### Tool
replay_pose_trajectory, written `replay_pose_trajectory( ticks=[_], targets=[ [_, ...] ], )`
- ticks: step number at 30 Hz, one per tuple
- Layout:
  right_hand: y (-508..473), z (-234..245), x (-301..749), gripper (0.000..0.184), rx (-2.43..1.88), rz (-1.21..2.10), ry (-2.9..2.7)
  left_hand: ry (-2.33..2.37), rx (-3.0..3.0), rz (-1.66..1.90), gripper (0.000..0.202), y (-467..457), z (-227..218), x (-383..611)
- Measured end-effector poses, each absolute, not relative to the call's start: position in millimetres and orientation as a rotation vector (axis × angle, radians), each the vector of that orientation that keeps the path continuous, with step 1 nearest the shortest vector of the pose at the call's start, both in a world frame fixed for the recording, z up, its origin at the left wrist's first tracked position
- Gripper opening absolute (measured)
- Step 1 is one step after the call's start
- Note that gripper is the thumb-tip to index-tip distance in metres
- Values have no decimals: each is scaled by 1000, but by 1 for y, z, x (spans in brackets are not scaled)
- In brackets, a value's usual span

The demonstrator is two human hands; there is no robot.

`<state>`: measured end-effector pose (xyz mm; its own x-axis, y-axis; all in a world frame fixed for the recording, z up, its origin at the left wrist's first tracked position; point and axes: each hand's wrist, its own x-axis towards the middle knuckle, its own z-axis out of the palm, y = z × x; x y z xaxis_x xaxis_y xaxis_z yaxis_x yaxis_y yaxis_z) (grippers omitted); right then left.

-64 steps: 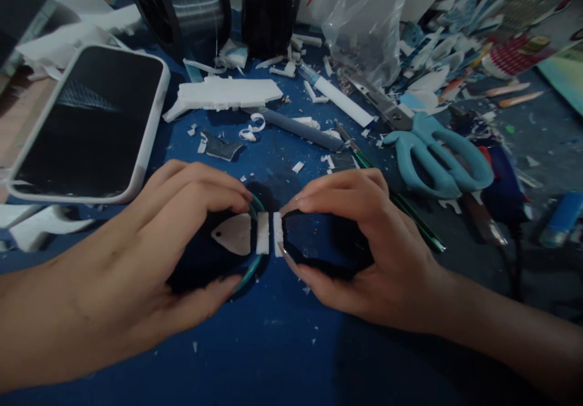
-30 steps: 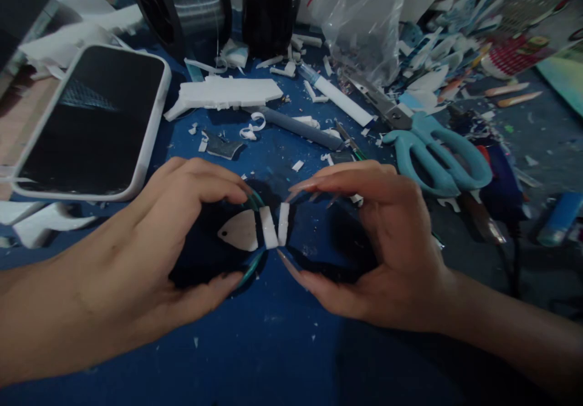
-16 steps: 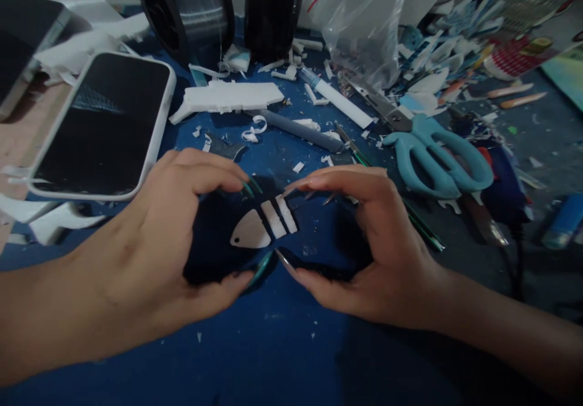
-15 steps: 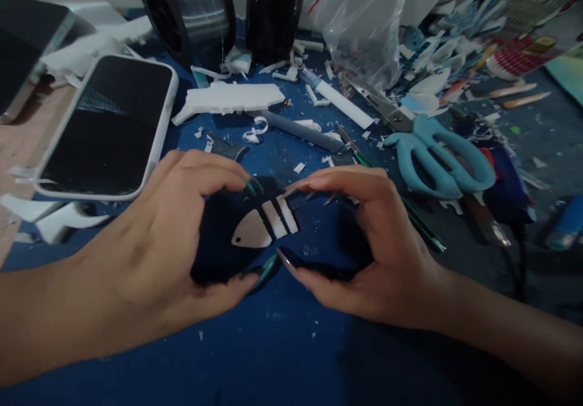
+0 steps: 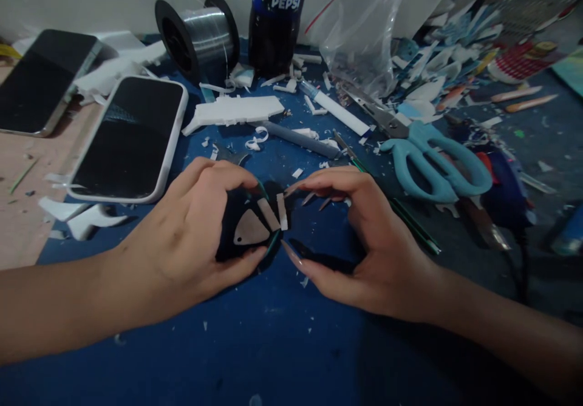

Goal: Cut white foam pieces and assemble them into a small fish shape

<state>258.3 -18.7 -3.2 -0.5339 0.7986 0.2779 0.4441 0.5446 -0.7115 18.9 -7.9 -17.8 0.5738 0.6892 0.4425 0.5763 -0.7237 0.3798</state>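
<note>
A white fish-head-shaped piece [image 5: 250,229] with a small black hole lies flat on the blue work surface, inside the curve of my left hand [image 5: 191,224]. That hand's green nails close on the two ends of a short white strip [image 5: 268,213] beside the head piece. A second, narrower white strip [image 5: 282,212] stands just to the right, its lower end close to the first one. My right hand [image 5: 364,236] is curved with thumb and fingers apart. Its index nail reaches the top of the narrow strip, while the thumb nail rests below, apart from it.
Behind my hands are a white-cased phone [image 5: 130,139], another phone [image 5: 48,81], a wire spool [image 5: 207,33] and a Pepsi bottle [image 5: 276,30]. Blue-handled scissors [image 5: 437,163], a white pen [image 5: 339,111], a grey rod [image 5: 300,140] and white scraps [image 5: 237,110] lie around.
My left fingertips have moved right and closed on the wider strip. The two strips, which lay side by side, now splay apart at the top. The view has shifted slightly.
</note>
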Motion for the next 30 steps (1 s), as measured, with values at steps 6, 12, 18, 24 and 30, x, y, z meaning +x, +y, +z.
replay_pose_trajectory(
  ticks=[6, 12, 18, 24, 30],
  targets=[
    [-18, -3, 257, 48, -1030, 716, -2207, 1040, 2629, 877, 55, -8, -18, 17],
    [-19, -2, 257, 50, -1100, 612, -2242, 1038, 2633, 850, 52, -7, -19, 18],
    [-20, -2, 255, 57, -1113, 636, -2230, 1053, 2617, 824, 47, -9, -17, 17],
    [-19, -2, 254, 61, -1113, 655, -2226, 1084, 2597, 802, 45, -12, -13, 15],
    [-21, -4, 255, 60, -1131, 654, -2241, 1102, 2623, 795, 46, -10, -14, 15]
  ],
)
